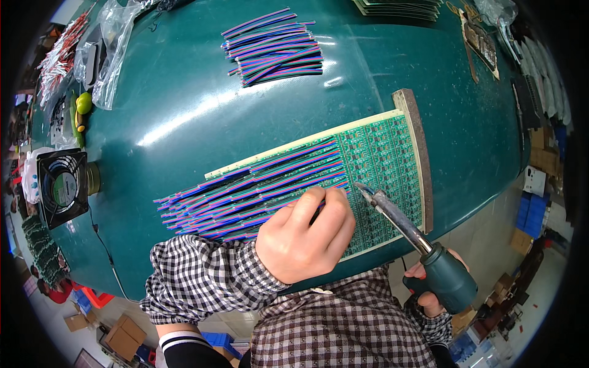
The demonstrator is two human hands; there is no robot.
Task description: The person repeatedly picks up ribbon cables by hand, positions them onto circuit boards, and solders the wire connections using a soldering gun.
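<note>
A green circuit board panel (383,153) with rows of small components lies on the table in front of me. Multicoloured ribbon wires (264,175) run in rows across its left part, their right ends meeting the board near its middle. My left hand (310,233) rests over the lower rows, its fingertips pinched at the right end of a ribbon wire. In my right hand (432,285) is a soldering iron (399,221) with a dark green handle. Its tip points up and left, just right of the pinched wire end; whether it touches the board I cannot tell.
A grey-brown bar (419,162) stands along the panel's right edge. Beyond the panel lies a pile of loose ribbon wires (276,49). A black fan (63,187) stands at the left, and a stack of boards (399,8) at the far edge.
</note>
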